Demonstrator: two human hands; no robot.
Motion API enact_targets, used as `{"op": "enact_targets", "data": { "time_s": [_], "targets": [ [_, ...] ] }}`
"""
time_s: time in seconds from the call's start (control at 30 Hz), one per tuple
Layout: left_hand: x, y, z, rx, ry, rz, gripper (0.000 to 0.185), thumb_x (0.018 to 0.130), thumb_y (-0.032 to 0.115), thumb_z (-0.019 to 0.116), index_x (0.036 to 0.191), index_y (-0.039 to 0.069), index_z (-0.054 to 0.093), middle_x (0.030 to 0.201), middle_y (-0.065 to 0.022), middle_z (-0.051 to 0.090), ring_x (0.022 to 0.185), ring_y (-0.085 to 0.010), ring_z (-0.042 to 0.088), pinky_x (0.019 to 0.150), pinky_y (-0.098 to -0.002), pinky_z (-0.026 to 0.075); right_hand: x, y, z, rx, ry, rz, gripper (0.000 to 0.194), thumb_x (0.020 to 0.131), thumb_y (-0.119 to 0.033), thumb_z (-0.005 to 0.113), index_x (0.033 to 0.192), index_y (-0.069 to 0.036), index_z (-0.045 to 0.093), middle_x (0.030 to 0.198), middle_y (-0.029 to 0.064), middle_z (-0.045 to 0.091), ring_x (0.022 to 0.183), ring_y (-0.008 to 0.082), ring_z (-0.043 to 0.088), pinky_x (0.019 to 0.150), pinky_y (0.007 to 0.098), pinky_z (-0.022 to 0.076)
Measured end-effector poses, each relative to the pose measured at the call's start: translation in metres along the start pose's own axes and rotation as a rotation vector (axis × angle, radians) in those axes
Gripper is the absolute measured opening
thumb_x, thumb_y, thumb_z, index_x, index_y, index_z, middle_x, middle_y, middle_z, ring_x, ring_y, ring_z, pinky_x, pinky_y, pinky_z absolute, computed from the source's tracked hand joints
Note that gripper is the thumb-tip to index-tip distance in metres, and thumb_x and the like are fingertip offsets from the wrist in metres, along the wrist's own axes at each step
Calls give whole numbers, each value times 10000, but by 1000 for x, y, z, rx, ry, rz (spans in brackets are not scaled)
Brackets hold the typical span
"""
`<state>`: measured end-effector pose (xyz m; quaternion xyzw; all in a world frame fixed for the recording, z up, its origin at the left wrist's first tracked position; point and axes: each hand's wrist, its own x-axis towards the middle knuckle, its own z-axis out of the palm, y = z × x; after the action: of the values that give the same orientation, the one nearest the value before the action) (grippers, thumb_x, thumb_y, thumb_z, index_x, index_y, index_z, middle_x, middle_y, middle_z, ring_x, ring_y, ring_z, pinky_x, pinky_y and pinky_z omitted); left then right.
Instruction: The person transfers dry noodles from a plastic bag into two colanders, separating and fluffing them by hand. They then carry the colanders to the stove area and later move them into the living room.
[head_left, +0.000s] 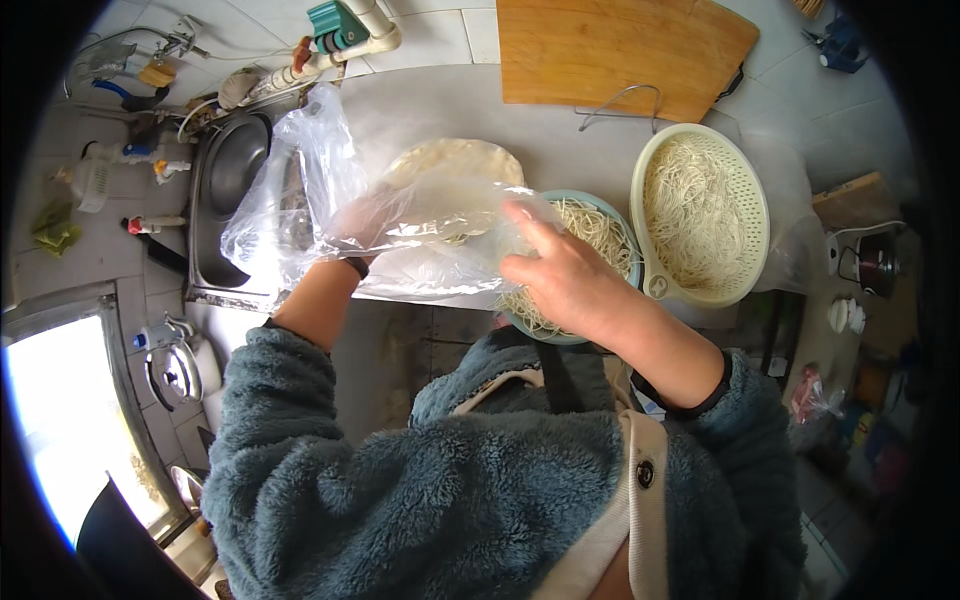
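Observation:
A clear plastic bag (442, 225) stretches between my two hands above the counter's front edge. Its crumpled part (315, 142) stands up on the left, beside the sink. My left hand (367, 221) shows blurred through the plastic, its fingers hard to make out; whether it is inside or behind the film is unclear. At the bag's right end, my right hand (570, 277) pinches the film between thumb and fingers. Below that hand is a blue-green basin (634, 255) of thin pale noodles (596, 229). A round, pale tan flat thing (457, 157) lies behind the bag, partly covered.
An oval cream colander (701, 296) with noodles (694, 210) stands to the right. A wooden cutting board (622, 52) leans on the back wall by a wire stand (622, 109). On the left are a steel sink (232, 172), pipes (300, 71) and a lidded pot (184, 367).

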<state>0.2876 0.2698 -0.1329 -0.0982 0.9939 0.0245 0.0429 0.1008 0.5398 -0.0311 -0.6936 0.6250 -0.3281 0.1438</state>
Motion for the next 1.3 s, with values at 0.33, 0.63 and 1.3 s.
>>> {"op": "enact_targets", "data": {
  "time_s": [0.33,0.63,1.3],
  "targets": [
    [-34,80,-181,-1597,-11,-195,31,964,79,493,977,57,475,1108,-175,631,987,-230,649,818,-318,557,17,22,-19,-38,-26,166,196,795,65,532,925,-44,631,1429,247,358,1259,395,444,1043,407,400],
    [2,193,-122,-1198,-169,-69,105,946,84,547,947,-10,500,965,-137,655,904,-178,659,774,-296,525,29,48,-28,90,-80,170,161,823,30,553,954,-37,618,1418,251,379,1256,391,450,1001,388,416],
    [30,218,-5,-480,227,93,410,720,230,730,1100,133,610,1179,-101,547,1112,-313,487,942,-430,405,-65,59,-34,111,90,399,394,850,-49,611,1235,-122,575,1333,131,489,1046,273,600,835,332,519]
  ]
}}
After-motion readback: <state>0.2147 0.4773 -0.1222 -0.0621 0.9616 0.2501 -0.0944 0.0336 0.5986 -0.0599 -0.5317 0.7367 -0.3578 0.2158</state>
